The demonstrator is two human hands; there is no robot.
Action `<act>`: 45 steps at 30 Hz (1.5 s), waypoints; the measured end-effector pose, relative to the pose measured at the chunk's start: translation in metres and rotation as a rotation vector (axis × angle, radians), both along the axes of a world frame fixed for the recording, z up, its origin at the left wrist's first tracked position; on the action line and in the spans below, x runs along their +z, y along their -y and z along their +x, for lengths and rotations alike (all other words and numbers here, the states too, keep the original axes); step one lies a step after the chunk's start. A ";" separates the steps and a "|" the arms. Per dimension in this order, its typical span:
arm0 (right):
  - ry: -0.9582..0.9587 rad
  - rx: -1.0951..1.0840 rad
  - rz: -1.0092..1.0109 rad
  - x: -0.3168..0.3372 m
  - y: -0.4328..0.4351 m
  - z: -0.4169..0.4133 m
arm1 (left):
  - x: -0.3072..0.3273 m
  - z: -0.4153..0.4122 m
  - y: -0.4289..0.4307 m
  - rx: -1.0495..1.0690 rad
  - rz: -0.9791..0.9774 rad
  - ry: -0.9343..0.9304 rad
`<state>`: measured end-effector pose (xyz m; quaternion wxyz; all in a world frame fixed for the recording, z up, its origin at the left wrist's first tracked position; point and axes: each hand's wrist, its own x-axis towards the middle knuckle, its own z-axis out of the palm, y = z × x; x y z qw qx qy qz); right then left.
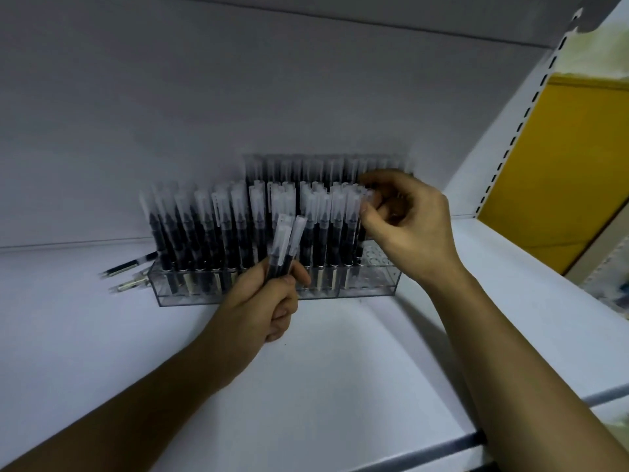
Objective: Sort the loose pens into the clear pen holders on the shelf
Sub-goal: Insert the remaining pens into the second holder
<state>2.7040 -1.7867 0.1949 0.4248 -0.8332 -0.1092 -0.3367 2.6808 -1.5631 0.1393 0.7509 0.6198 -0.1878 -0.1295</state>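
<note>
A clear pen holder [367, 287] stands on the white shelf against the back wall, filled with several black pens with frosted caps [238, 226]. My left hand [262, 301] grips a small bunch of the same pens [284, 247] upright in front of the holder. My right hand [408, 223] is at the holder's right end and pinches the frosted cap of one pen [369, 195] above some empty holes there.
Two loose pens [131, 274] lie on the shelf [340, 369] to the left of the holder. A white slotted upright [520, 131] and a yellow panel [558, 172] bound the shelf on the right. The shelf's front edge runs along the bottom right.
</note>
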 end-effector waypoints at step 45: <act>0.271 -0.043 0.509 0.015 -0.005 -0.009 | -0.005 0.009 0.000 0.009 0.082 0.090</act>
